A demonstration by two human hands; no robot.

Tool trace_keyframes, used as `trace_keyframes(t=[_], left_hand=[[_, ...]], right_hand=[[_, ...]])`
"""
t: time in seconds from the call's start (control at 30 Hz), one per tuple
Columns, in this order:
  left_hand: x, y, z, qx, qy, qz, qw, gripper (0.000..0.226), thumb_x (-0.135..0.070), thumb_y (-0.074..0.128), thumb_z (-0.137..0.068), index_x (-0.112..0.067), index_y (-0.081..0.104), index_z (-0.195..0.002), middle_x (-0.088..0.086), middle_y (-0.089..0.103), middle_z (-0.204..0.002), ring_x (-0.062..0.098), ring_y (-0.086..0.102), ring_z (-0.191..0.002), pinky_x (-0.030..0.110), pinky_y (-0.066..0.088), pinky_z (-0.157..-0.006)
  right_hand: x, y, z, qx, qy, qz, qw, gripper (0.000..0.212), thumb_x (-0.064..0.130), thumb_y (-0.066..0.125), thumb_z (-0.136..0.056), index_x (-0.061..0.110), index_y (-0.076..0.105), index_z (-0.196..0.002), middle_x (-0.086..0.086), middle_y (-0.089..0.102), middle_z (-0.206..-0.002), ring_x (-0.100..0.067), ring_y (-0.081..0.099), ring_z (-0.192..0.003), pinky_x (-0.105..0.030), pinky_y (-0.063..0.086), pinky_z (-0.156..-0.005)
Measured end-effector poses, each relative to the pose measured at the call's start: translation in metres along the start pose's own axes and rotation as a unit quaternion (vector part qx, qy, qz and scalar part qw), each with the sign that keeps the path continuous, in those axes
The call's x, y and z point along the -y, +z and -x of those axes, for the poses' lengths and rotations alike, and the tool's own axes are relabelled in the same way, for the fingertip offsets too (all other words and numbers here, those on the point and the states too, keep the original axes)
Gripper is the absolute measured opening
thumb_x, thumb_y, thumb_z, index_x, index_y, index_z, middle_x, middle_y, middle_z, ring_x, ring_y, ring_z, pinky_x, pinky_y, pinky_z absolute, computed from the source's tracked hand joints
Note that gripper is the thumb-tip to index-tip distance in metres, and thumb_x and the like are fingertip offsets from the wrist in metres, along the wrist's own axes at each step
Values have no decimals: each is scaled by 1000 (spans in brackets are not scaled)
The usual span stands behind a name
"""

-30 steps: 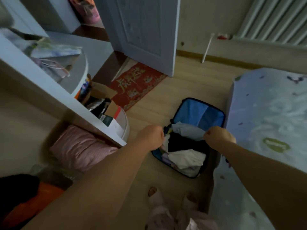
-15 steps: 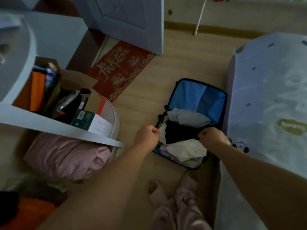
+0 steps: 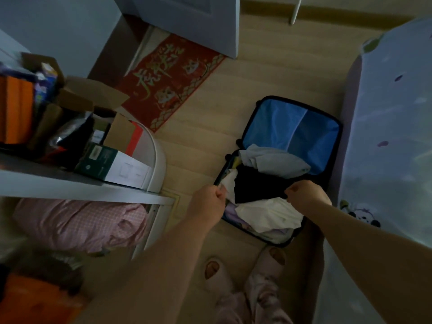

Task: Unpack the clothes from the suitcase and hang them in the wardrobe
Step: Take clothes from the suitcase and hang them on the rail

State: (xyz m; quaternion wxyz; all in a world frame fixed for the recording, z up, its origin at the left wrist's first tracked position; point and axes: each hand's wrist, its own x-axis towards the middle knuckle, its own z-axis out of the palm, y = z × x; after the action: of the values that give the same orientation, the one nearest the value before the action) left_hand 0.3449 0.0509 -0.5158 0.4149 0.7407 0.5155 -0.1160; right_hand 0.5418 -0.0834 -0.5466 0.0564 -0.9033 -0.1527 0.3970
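Right grip [image 3: 308, 195] pinches black garment [image 3: 257, 183] edge.

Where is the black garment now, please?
In the head view, right of centre, the black garment lies in the suitcase beside the bed, between a grey garment and a white garment, the right hand pinching its edge.

The left hand [image 3: 208, 203] is showing only its knuckles, its fingers hiding whatever they are gripping at the suitcase [image 3: 280, 122] edge. The right hand [image 3: 308, 194] and its forearm are covering the suitcase's right rim. The black garment [image 3: 257, 183] and white garment [image 3: 268, 213] are burying the lower layers. The frame is cropping the door [image 3: 198, 19] and bed [image 3: 385, 136].
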Motion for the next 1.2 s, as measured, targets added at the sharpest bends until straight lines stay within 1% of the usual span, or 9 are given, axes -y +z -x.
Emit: trace_keyframes(t=[0.17,0.37,0.53,0.6,0.7,0.9,1.03,1.13,1.2], left_hand=[[11,21,-28,1,-20,-5,1000,32,-28,44,-99,-5,65,-96,10,69,-94,23,64,-87,39,51,-78],[18,40,-60,-18,-42,0,999,34,-28,43,-99,-4,66,-93,10,69,-92,24,64,-85,38,51,-76],[31,45,-102,-69,-58,-33,995,34,-11,42,-95,-15,49,-62,1,53,-66,15,49,-63,27,36,-58],[34,44,-123,-96,-54,-42,993,39,-6,42,-93,-16,41,-55,-3,42,-57,10,38,-53,25,28,-52],[38,46,-159,-110,-54,-64,990,30,-8,45,-92,-12,50,-62,-2,45,-59,13,44,-59,24,34,-55],[54,68,-218,-116,-69,-76,988,34,-10,45,-93,-15,40,-59,-2,42,-62,13,41,-59,24,26,-51],[65,80,-241,-108,-65,-64,990,22,-12,45,-93,-10,51,-72,3,53,-73,18,49,-69,25,36,-60],[73,83,-253,-108,-63,-61,990,23,-9,46,-90,-11,51,-68,5,56,-75,19,51,-72,25,36,-63],[76,85,-260,-104,-59,-61,991,20,-7,46,-89,-11,57,-73,6,59,-80,20,54,-75,25,37,-65]], right_hand=[[1,13,-43,9,-13,26,1000,29,21,47,-90,17,56,-63,-6,63,-79,-19,55,-70,-28,43,-60],[12,28,-79,14,-66,1,998,23,25,50,-89,14,69,-91,-9,68,-91,-30,65,-90,-37,52,-79],[15,45,-124,11,-65,51,997,31,16,45,-95,13,54,-65,-5,55,-73,-26,56,-81,-34,47,-73],[14,49,-147,16,-76,71,994,19,15,44,-95,12,63,-98,-8,62,-104,-29,56,-103,-38,46,-86],[12,59,-176,34,-67,80,994,47,15,43,-96,17,37,-142,-13,43,-142,-32,45,-126,-40,40,-101],[14,93,-224,32,-109,36,993,60,13,52,-92,9,26,-146,-16,35,-146,-33,37,-132,-42,31,-108],[6,115,-247,69,-122,65,988,79,20,53,-94,13,-2,-151,-13,11,-156,-29,22,-141,-37,19,-114],[7,127,-263,43,-119,122,985,66,39,40,-99,15,7,-151,-16,22,-153,-32,31,-135,-39,24,-112],[8,136,-269,36,-114,163,979,59,31,45,-97,14,19,-148,-18,31,-148,-35,35,-131,-43,30,-110]])
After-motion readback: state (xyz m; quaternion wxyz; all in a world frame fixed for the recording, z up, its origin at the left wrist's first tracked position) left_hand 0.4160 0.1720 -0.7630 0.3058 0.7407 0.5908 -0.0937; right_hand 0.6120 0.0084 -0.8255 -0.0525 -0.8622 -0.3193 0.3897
